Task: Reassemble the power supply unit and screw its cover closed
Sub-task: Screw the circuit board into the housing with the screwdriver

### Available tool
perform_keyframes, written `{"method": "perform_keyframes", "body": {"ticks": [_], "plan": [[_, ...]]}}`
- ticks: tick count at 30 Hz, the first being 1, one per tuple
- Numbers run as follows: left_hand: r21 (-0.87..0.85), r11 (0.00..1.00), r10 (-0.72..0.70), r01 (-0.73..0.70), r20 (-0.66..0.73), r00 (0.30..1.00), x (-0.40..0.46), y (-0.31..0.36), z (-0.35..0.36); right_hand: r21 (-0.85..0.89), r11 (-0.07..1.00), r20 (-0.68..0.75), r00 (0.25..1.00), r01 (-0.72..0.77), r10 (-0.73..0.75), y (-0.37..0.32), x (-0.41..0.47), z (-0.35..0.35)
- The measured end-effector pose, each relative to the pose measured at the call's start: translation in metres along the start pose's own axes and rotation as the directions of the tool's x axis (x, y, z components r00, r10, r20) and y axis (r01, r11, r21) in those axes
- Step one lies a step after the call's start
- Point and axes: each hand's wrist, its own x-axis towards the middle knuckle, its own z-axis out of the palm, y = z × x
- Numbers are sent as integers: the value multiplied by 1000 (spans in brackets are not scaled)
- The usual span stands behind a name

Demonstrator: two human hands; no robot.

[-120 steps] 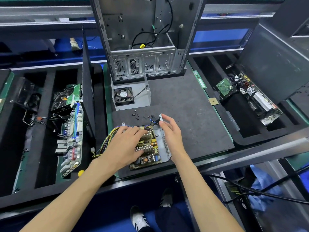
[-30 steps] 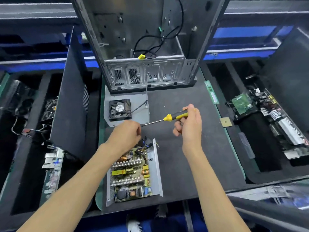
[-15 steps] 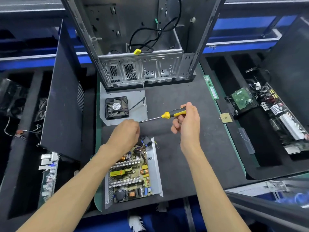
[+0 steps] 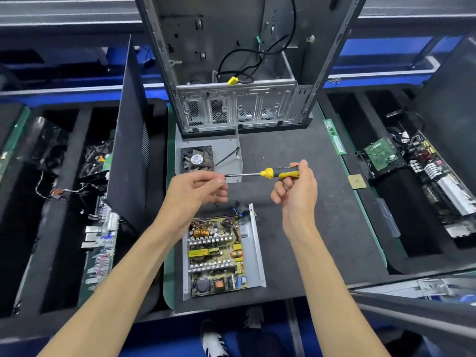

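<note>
the right hand (image 4: 296,194) is raised over the middle of the tabletop (image 4: 322,215), its fingers curled round the yellow-and-black handle of a screwdriver (image 4: 268,173) held level, shaft pointing left. the left hand (image 4: 193,191) meets the tip, its thumb and fingers (image 4: 219,181) pinched together there; whether a screw sits between them is too small to tell. below both hands, near the front edge of the tabletop, lies the power supply unit (image 4: 219,251), open, its circuit board with coils and heat sinks showing inside the grey metal tray. its cover (image 4: 226,155), a bent grey plate with a black fan (image 4: 197,159) on it, lies flat behind the hands, just in front of the empty computer case (image 4: 239,106) standing at the back edge. a green memory stick (image 4: 334,136) and a small square chip (image 4: 357,181) rest along the right edge.
</note>
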Motion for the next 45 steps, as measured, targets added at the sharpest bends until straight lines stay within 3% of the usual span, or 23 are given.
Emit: {"method": "perform_keyframes", "body": {"ticks": [8, 13, 19, 26, 35, 43, 45], "plan": [[-199, 980, -9, 8, -3, 1000, -27, 4, -10, -11, 999, 13, 999, 33, -33, 6, -27, 0], [-135, 991, 21, -23, -19, 1000, -42, 4, -14, -39, 998, 13, 998, 56, -55, 9, -43, -3], [122, 983, 143, -137, -33, 989, -57, 5, -18, -123, 982, 37, 989, 144, -140, 13, -65, -10], [-66, 997, 33, -32, 14, 999, -79, 2, -22, 26, 999, 35, 999, 40, -40, 16, -92, -19], [43, 992, 118, -119, 35, 992, -110, 5, -7, 127, 992, -4, 1000, -5, 6, 15, -126, -39], [79, 991, 103, -105, 29, 994, -124, 9, -5, 151, 988, 35, 999, 2, -7, 10, -131, -49], [178, 972, 155, -151, -7, 988, -128, 5, -7, 133, 991, 41, 999, 24, -30, 7, -131, -55]]}}
